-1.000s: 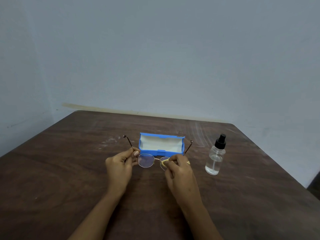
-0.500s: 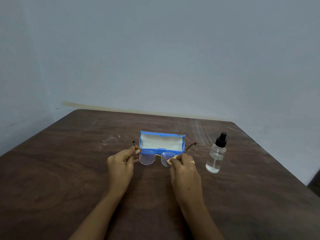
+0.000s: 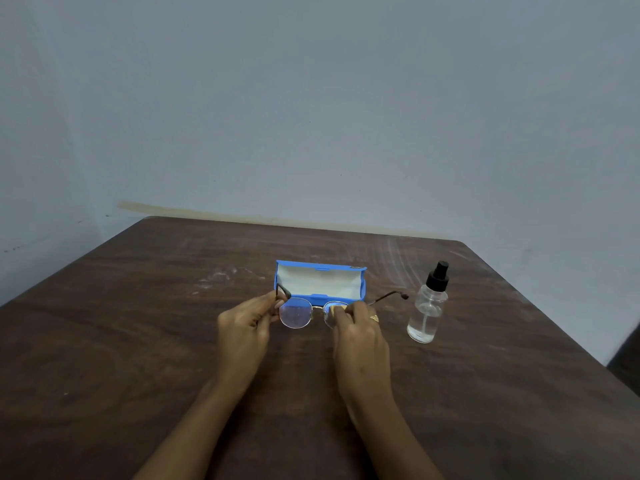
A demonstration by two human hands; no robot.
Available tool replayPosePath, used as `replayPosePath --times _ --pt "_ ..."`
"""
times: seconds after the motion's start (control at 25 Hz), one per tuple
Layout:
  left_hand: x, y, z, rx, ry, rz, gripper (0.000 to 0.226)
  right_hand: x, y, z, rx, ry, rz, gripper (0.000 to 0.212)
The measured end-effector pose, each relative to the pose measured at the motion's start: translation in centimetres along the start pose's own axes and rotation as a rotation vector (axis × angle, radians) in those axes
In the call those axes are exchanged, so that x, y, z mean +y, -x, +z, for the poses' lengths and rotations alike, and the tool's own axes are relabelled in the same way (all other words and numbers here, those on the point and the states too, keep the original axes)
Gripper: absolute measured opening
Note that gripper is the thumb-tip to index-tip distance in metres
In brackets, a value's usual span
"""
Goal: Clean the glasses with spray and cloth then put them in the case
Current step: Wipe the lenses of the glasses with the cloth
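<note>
Dark brown wooden table (image 3: 138, 341) under you, plain pale grey-blue wall (image 3: 311, 98) behind it. Your left hand (image 3: 242, 327) is pinching the round, thin metal-framed glasses (image 3: 294, 315) at the left hinge, thumb and fingertips curled onto the frame, the dark temple tip poking up just above your fingers. Your right hand (image 3: 360, 337), a gold ring (image 3: 374, 318) on one finger, is curled over the other lens and pinches a small pale yellow cloth (image 3: 337, 308) against it; only a sliver of that cloth shows past your fingertips.

So the glasses are held between both hands, lenses facing you, just on your side of the blue rectangular glasses case (image 3: 320, 280). The case sits on the table with its lid open and its cream lining showing. The glasses' right temple arm juts out past the case's right end.

Further right of the case, apart from it, the clear spray bottle (image 3: 427, 306) with the black nozzle stands upright, a little clear liquid in the bottom. Left of the case, faint whitish smudges mark the wood.
</note>
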State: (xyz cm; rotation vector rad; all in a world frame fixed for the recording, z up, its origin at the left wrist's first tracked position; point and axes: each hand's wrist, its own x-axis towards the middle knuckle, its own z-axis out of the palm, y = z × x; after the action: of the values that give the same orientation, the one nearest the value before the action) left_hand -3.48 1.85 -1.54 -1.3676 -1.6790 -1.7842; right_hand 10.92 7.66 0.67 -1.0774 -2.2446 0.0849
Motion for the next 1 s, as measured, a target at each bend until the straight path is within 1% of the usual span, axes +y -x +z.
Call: replayPosePath --times 0.08,0.16,0.28,0.48,0.6,0.72,0.92,1.0 --pt "-0.1 0.0 0.0 0.005 0.001 -0.013 0.026 -0.3 0.2 -0.2 0.044 -0.03 -0.059 0.015" --pt "-0.2 -0.1 0.1 0.015 0.04 -0.083 0.027 -0.2 0.4 -0.4 0.113 -0.107 -0.116 0.006" --pt "-0.4 -0.1 0.2 0.035 0.125 -0.189 0.024 0.3 0.7 -0.5 0.16 -0.184 -0.188 0.006" --pt "-1.0 -0.1 0.2 0.043 0.186 -0.26 0.024 1.0 0.6 -0.7 0.112 -0.22 -0.253 0.011" --pt "-1.3 -0.1 0.3 0.052 0.199 -0.258 0.018 1.3 0.6 -0.8 0.093 -0.219 -0.293 0.015" --pt "-1.3 -0.2 0.4 0.053 0.172 -0.242 0.016 1.4 0.6 -1.0 0.09 -0.216 -0.305 0.017" --pt "-0.8 -0.3 -0.2 0.031 0.135 -0.23 0.038 1.7 0.7 -1.2 0.055 -0.245 -0.323 0.016" --pt "-0.6 -0.4 -0.3 0.035 0.107 -0.212 0.039 1.7 0.8 -1.3 0.043 -0.233 -0.338 0.015"
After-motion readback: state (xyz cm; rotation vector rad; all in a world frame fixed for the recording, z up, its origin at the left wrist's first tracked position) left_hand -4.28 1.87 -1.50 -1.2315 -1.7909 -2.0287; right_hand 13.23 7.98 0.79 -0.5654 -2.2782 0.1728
